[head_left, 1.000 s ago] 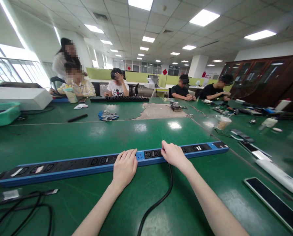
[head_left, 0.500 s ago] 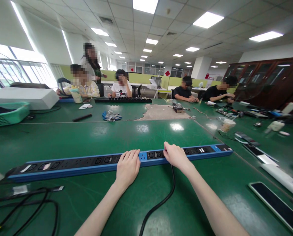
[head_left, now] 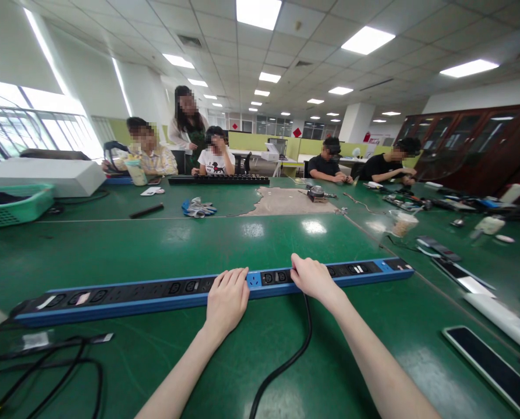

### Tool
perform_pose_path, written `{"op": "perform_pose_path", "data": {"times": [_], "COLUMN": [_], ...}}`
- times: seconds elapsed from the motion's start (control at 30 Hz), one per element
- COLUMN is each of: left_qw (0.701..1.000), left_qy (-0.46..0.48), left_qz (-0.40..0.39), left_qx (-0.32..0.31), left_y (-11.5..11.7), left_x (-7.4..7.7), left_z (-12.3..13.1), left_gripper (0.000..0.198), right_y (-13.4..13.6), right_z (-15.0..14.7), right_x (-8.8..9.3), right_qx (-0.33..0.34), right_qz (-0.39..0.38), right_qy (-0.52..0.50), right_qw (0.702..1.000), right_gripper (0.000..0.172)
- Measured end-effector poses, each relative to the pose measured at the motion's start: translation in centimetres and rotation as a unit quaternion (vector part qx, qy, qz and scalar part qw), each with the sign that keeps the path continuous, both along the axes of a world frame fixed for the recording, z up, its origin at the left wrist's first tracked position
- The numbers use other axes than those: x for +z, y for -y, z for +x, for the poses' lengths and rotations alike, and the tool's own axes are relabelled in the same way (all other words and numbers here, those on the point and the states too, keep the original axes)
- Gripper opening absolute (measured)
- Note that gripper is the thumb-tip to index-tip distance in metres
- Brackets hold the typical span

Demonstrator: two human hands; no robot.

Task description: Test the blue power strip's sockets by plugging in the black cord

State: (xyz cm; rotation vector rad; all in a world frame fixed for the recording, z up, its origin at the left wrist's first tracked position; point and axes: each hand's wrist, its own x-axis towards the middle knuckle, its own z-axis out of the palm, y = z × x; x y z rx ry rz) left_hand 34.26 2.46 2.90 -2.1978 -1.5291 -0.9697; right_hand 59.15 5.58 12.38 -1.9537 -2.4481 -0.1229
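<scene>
A long blue-and-black power strip point(head_left: 146, 293) lies across the green table in front of me, its sockets facing up. My left hand point(head_left: 228, 297) is wrapped over its middle, just left of a blue socket, fingers together on the far edge. Right of that socket, my right hand point(head_left: 312, 276) is closed in a fist against the strip's top. A black power cord point(head_left: 306, 343) comes out from beneath this fist and curves down towards me. The cord's end is hidden by the fingers.
Coiled black cables point(head_left: 80, 361) lie at lower left, a phone point(head_left: 491, 366) at lower right. Farther off are a green basket point(head_left: 32, 212), gloves point(head_left: 198, 208), a dark keyboard-like strip point(head_left: 218, 180) and a drink cup point(head_left: 403, 223). Several people are across the table.
The standing person at the back has moved to the right, behind the seated person in the white shirt. My hands and the power strip keep their places.
</scene>
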Motion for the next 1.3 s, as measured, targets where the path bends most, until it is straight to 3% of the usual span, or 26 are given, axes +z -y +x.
{"op": "perform_pose_path", "data": {"times": [0.4,0.67,0.97,1.3], "left_qw": [1.0,1.0,1.0,1.0], "left_qy": [0.002,-0.002,-0.002,-0.014], "left_qz": [-0.003,-0.008,-0.007,-0.007], "left_qx": [0.004,0.004,0.005,0.012], "left_y": [-0.1,0.0,-0.1,-0.1], "left_x": [-0.1,0.0,-0.1,-0.1], "left_z": [0.1,0.0,0.1,-0.1], "left_gripper": [0.043,0.043,0.043,0.041], "right_y": [-0.4,0.0,0.1,-0.3], "right_z": [0.7,1.4,0.0,0.6], "right_x": [-0.3,0.3,-0.2,-0.4], "right_qx": [0.001,0.051,0.004,0.023], "right_qz": [-0.007,-0.008,-0.002,0.004], "right_qy": [-0.023,-0.009,0.014,0.011], "right_qw": [1.0,0.999,1.0,1.0], "right_gripper": [0.021,0.019,0.022,0.019]}}
